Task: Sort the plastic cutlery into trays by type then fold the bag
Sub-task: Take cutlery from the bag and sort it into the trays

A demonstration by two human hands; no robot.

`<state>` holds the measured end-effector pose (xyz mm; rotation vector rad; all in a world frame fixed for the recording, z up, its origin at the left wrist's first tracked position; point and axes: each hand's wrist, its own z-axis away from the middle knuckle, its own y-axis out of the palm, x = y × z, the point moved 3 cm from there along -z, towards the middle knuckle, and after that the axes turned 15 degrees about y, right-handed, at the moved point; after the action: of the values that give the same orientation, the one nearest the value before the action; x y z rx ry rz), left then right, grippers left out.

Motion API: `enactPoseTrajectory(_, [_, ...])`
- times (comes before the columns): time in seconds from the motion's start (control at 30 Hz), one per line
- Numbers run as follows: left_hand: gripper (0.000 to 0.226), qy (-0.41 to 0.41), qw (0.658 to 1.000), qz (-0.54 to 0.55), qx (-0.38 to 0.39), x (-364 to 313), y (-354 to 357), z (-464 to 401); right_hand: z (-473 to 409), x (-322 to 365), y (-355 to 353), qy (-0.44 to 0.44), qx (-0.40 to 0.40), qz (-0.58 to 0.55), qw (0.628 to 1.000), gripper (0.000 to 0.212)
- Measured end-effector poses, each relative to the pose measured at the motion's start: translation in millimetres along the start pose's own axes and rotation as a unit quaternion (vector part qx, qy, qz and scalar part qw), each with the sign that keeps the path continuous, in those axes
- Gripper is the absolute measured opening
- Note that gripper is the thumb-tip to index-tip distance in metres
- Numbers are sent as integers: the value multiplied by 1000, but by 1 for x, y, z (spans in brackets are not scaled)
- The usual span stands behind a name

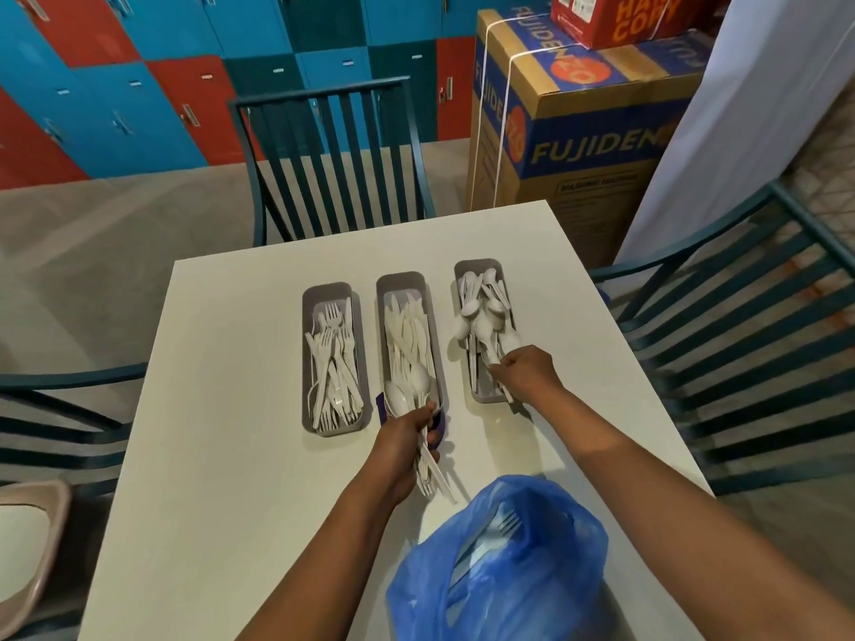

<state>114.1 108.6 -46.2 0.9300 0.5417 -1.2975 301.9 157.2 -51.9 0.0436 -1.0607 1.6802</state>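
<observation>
blue bag [499, 562] at table's near edge [139, 548], trays [335, 358] mid-table

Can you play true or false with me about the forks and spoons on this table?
1. There are three grey trays on the white table. True: a left tray, a middle tray and a right tray.
2. The left tray holds spoons. False: it holds forks.
3. The left hand is empty. False: it grips a bunch of cutlery, with spoons sticking out.
4. The right hand is at the right tray, where the spoons are piled. True.
5. The blue bag is folded flat. False: it is puffed up and open, with a fork showing through it.
</observation>
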Motion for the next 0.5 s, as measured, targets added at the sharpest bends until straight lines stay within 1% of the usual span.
enactPoseTrajectory(0.1, [29,1,1000,-9,-5,2,-2,-1,-6,-1,5,7,7,5,1000,36])
enactPoseTrajectory(0.2, [24,1,1000,-8,-30,5,-4,-3,-11,-5,8,13,4,3,1000,42])
enactPoseTrajectory(0.3, [23,-8,999,-10,-41,9,-6,-4,-12,-5,11,10,-2,11,1000,42])
enactPoseTrajectory(0.37, [22,-12,999,-9,-43,11,-7,-5,-12,-5,12,7,-8,14,1000,37])
enactPoseTrajectory(0.43, [22,-14,999,-7,-44,12,-7,-5,-11,-4,12,4,-17,14,1000,25])
enactPoseTrajectory(0.5, [21,-14,999,-7,-49,12,-7,-4,-11,-3,12,-7,-29,13,999,18])
